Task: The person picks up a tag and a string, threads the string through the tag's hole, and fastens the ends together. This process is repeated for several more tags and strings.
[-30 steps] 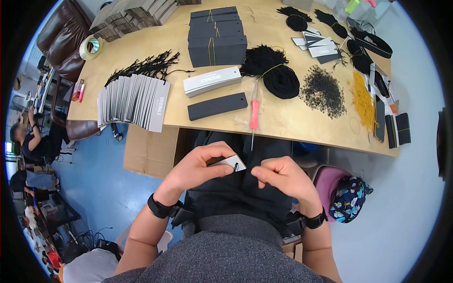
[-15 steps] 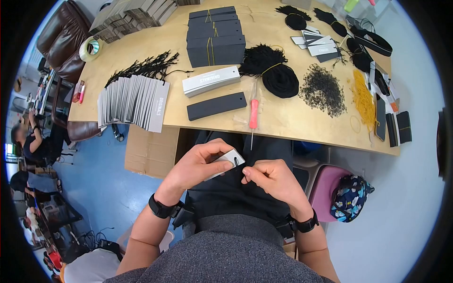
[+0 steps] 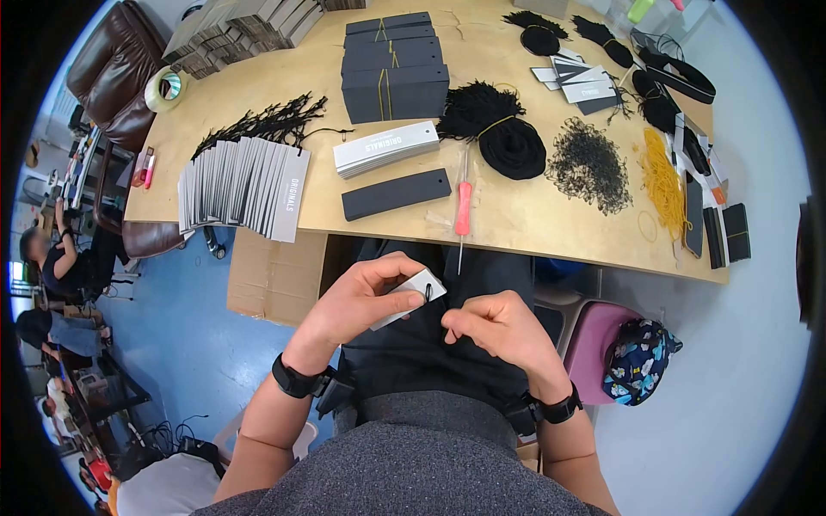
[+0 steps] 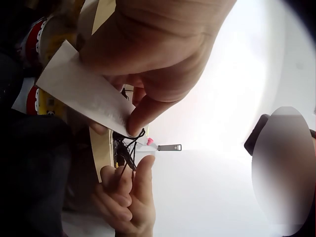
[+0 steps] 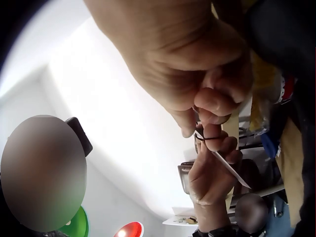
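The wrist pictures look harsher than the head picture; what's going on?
Head view: fairly even light, table clear, but wide-lens bending and black corners; left wrist view: glare behind the left hand leaves it shaded and the card unreadable; right wrist view: similar glare, right hand darkened, a blurred oval at left.

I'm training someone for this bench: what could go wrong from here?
The left hand pinches the tag and the right hand holds its black cord, so a hard tug might tear the tag or slip it free. The red-handled tool juts past the edge of the table near both hands; a bump could knock it down.
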{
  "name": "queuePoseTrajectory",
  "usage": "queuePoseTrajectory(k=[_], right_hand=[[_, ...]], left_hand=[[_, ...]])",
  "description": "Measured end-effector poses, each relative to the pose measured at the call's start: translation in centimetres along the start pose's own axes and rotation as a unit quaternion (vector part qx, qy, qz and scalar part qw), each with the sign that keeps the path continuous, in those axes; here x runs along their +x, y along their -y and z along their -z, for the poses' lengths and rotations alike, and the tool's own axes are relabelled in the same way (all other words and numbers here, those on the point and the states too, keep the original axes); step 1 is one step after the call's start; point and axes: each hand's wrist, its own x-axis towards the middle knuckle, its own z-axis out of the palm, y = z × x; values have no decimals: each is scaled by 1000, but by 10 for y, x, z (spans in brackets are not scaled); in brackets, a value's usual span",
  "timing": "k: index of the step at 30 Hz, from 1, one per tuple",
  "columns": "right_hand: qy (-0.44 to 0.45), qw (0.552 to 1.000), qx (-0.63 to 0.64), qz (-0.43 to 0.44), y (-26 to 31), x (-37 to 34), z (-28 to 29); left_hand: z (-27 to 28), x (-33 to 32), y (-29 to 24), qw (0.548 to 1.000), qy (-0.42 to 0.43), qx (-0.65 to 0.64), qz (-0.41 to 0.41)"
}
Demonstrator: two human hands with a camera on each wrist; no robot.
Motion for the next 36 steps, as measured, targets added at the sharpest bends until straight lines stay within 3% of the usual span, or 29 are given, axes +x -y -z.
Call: queuePoseTrajectory(k=[4, 6, 10, 12, 13, 15, 19, 21, 25, 27, 31, 34, 36], right_hand=[[35, 998, 24, 42, -4, -1, 5], [35, 984, 121, 124, -8, -2, 5], [37, 956, 251, 146, -11, -3, 6], [144, 955, 236, 108, -13, -2, 13], [143, 955, 236, 109, -14, -1, 13], [114, 978, 177, 6, -14, 0, 12], [62, 985, 159, -30, -14, 6, 9], [-92, 987, -9, 133, -16, 7, -5], [-146, 973, -2, 176, -19, 11, -14], [-86, 996, 31, 24, -6, 4, -8], [-78, 997, 13, -20, -11, 7, -4], [-113, 990, -73, 36, -15, 8, -7], [-159, 968, -40, 189, -29, 16, -11]], left_hand=[[0, -1, 0, 1000, -7, 0, 4], [0, 0, 0, 1000, -12, 8, 10], [-1, 0, -3, 1000, -10, -7, 20], [1, 1, -3, 999, -3, -29, 18], [2, 1, -4, 999, -2, -29, 19], [3, 1, -6, 999, -8, -11, 30], [1, 1, -6, 1000, -4, 17, -3], [0, 2, -5, 1000, -8, 21, -11], [-2, 1, -8, 999, -22, 33, -7], [-1, 1, -8, 999, -27, 27, 2], [0, 1, -7, 999, -23, 32, -1], [-3, 1, -9, 998, -23, 53, -7], [-2, 1, -8, 998, -27, 62, -3]])
